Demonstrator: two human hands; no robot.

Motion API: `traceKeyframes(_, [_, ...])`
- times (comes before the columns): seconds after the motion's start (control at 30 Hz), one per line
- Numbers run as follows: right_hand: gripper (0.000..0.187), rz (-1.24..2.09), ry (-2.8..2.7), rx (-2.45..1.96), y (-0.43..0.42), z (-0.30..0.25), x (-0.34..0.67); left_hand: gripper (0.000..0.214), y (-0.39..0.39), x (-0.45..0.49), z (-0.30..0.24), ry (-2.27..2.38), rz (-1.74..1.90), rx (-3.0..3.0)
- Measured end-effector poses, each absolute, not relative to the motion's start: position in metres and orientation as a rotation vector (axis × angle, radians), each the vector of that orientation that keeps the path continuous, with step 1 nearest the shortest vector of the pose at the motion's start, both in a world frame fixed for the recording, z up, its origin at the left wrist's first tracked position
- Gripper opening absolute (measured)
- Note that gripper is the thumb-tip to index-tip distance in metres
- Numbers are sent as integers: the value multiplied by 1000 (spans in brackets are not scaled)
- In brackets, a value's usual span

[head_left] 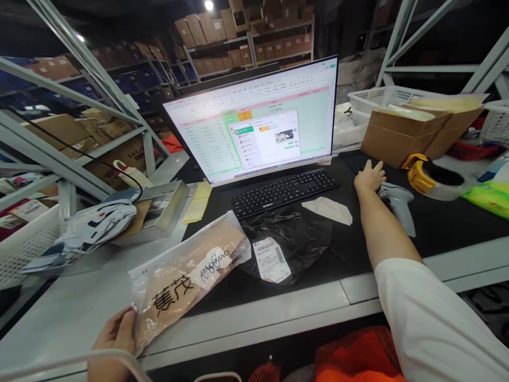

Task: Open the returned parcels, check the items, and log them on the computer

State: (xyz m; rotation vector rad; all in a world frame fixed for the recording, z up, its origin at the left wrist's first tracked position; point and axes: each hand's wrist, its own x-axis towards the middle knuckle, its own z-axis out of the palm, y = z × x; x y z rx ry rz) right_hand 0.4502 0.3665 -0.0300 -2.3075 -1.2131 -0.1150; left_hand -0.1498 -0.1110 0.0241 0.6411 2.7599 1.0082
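Observation:
My left hand (115, 334) pinches the lower left corner of a clear plastic garment bag (175, 289) between thumb and fingers. Beige folded contents show through it, and black lettering and a white label are on its front. Beside the bag lies a crumpled black plastic mailer (302, 239) with a white barcode label (272, 260). To the right of the keyboard (284, 191), my right hand (370, 178) is curled over what looks like a dark computer mouse, mostly hidden under the palm. A grey barcode scanner (397, 204) lies close to the right wrist.
A lit monitor (262, 127) stands behind the keyboard. A white paper piece (328, 209) lies before it. At right are a cardboard box (397, 135) and a yellow tape dispenser (417, 172). Yellow slips (198, 203) and an open box (169, 212) sit left.

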Motion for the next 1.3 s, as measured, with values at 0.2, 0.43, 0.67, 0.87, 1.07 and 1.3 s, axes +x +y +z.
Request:
traceKeyframes(0.2, [47,-165,-1191,-2282,371,-35,452,41,-108,-145,26,2757,1084,599])
traceKeyframes(0.43, [40,-118,-1195,-2291,368,-29,450,49,-112,-157,17,2766,980,680])
traceKeyframes(0.67, [33,-112,-1207,-2280,365,-27,448,50,-118,-182,-1,2796,937,722])
traceKeyframes(0.87, [39,-164,-1236,-2229,358,-25,444,46,-120,-193,-10,2804,949,778])
traceKeyframes(1.07, [39,-166,-1235,-2227,356,-24,443,46,-117,-177,1,2805,955,697])
traceKeyframes(1.3, [41,-205,-1256,-2237,357,-24,443,47,-118,-180,-4,2767,1025,691])
